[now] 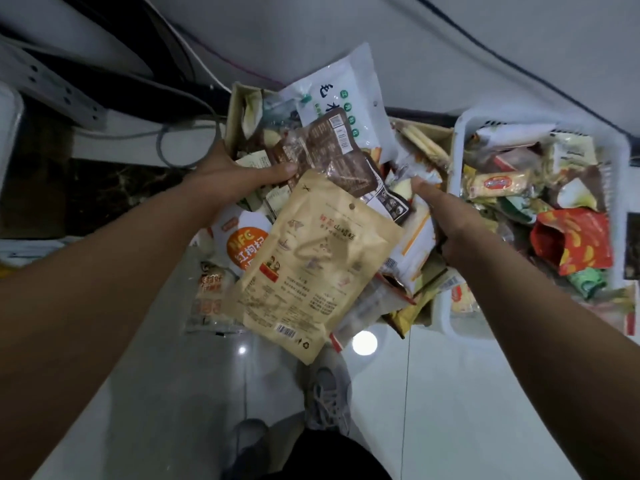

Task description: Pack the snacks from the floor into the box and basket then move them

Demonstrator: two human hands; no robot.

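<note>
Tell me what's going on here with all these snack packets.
A person stands over a cardboard box heaped with snacks. The left grip pinches a brown packet at the top of the pile; a tan pouch overhangs the box's near side. The right grip reaches in at a white packet; whether it holds it is unclear. A full white basket sits beside the box, to the right.

One wide-angle view from the person's head looks steeply down at the floor (450, 393). The box (235, 112) and basket (460, 140) sit close, in the upper half. Shoes (329, 396) show near the bottom edge.
</note>
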